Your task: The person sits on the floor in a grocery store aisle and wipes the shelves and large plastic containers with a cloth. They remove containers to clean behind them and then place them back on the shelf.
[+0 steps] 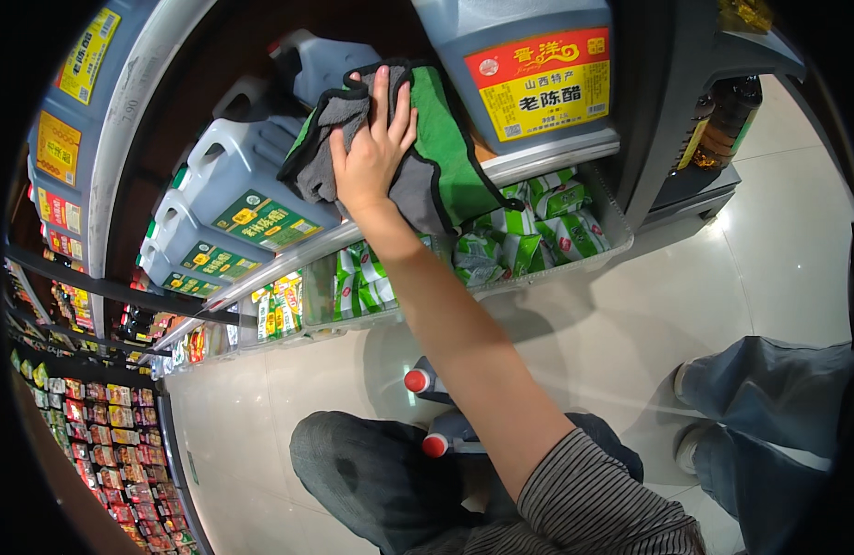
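My right hand (375,149) is on a green and grey microfibre cloth (437,125) with black edging, its fingers stretched out and the cloth bunched beneath the palm. The cloth covers a gap on the lower shelf and droops over the shelf's front edge. To its left stand several dark vinegar jugs (253,184) with green labels. Just right of it is a bigger vinegar jug (538,83) with a red and yellow label. Behind the cloth another jug (330,66) sits deeper in the shelf. My left hand is out of view.
Below the shelf, clear plastic bins (618,236) hold green and white packets (569,232). Two red-capped jugs (437,444) are on the tiled floor by my knees. Another person's legs (767,402) are at the right. An upper shelf edge (125,104) curves past at left.
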Motion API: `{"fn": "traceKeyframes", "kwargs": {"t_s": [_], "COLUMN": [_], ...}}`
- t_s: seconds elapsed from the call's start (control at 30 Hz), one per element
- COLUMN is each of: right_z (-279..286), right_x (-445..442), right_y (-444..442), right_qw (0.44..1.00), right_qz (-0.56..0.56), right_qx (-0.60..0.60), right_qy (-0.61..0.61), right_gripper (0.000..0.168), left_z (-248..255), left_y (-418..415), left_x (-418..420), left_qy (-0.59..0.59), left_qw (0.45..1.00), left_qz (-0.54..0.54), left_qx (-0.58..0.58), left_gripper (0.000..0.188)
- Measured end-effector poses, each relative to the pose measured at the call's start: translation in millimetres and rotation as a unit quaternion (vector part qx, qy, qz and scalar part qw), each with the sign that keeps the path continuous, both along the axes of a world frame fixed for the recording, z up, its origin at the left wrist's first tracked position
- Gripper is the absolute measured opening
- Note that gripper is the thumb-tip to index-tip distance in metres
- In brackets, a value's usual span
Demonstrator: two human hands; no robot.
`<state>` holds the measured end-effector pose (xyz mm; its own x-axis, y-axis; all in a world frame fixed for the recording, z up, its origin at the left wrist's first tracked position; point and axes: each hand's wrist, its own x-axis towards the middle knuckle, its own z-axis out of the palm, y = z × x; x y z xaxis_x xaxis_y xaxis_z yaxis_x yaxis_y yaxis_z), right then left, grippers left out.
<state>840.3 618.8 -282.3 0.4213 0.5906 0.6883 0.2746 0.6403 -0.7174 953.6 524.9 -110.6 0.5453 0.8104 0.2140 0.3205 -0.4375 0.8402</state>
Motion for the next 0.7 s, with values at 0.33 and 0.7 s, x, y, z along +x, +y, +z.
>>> {"fn": "traceKeyframes", "kwargs": {"t_s": [0.33, 0.7], "right_z": [-26, 1], "right_x": [-13, -6], "right_y": [-10, 7], "right_qw": [1.0, 0.999], "right_qz": [0.004, -0.034], "right_qx": [0.009, 0.034], "right_qy": [0.015, -0.006], "right_gripper": [0.049, 0.049], "left_z": [-22, -76], "left_y": [-27, -128], "left_x": [-5, 25], "left_qy": [-0.07, -0.133], "left_qw": [0.988, 0.922], "left_qz": [0.029, -0.149], "left_qx": [-0.136, -0.332], "left_gripper": [0.044, 0.056]}}
